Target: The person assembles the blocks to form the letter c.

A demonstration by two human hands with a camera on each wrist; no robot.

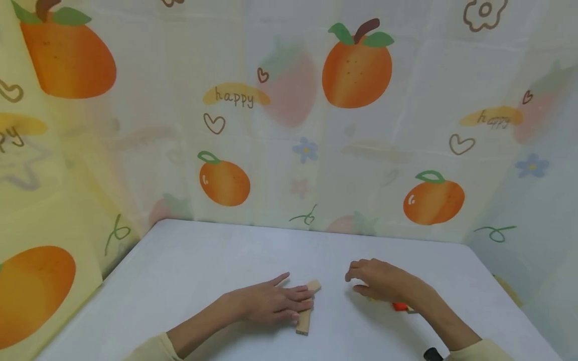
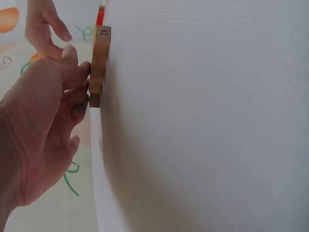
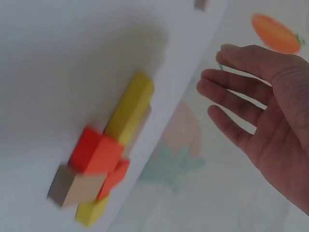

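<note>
My left hand (image 1: 275,303) lies over a plain wooden block (image 1: 304,323), its extended fingers touching the top. Beyond the fingertips a second plain wooden piece (image 1: 314,285) pokes out, set at an angle. Seen from the left wrist, the nearer block (image 2: 100,60) has dark printed marks on its end. My right hand (image 1: 381,281) hovers over the table with loosely bent fingers and holds nothing. Below it, in the right wrist view, sit a long yellow block (image 3: 128,111), a red block (image 3: 95,151) and a plain wooden block (image 3: 77,186), bunched together.
All the blocks are on a white table (image 1: 226,250). A curtain (image 1: 280,170) printed with fruit hangs behind the table's back edge and along the sides. A small black object (image 1: 432,354) shows by the right sleeve.
</note>
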